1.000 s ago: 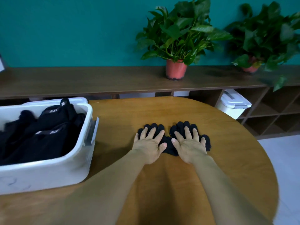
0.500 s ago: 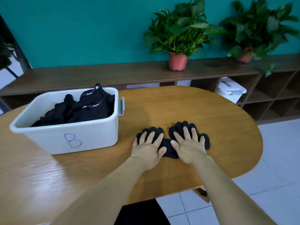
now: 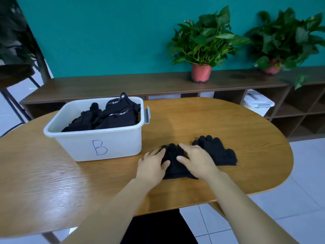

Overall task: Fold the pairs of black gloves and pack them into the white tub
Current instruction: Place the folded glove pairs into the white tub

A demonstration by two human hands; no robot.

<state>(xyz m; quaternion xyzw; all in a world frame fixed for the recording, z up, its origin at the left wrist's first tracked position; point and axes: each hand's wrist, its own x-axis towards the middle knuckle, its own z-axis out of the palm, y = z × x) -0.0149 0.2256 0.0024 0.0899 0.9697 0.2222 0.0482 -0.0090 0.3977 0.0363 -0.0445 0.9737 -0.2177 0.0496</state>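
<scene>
**Both hands pressing 1 glove on table**

Left hand (image 3: 152,166) and right hand (image 3: 197,159) are lying flat on the left glove (image 3: 174,166), each grip wide, holding nothing. The 2nd glove (image 3: 216,150) is lying just right. The white tub (image 3: 109,143), far left on the table (image 3: 193,120), is holding more black gloves (image 3: 116,118).

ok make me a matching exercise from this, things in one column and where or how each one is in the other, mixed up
Things:
1. white tub
2. left-side glove
3. right-side glove
4. lidded bin

Places or states:
A. lies on the table with no hand on it
B. sits in the shelf unit behind the table
C. marked with a blue B, holds black gloves
D. touched by the left hand and the right hand

Pairs: 1-C, 2-D, 3-A, 4-B
</scene>
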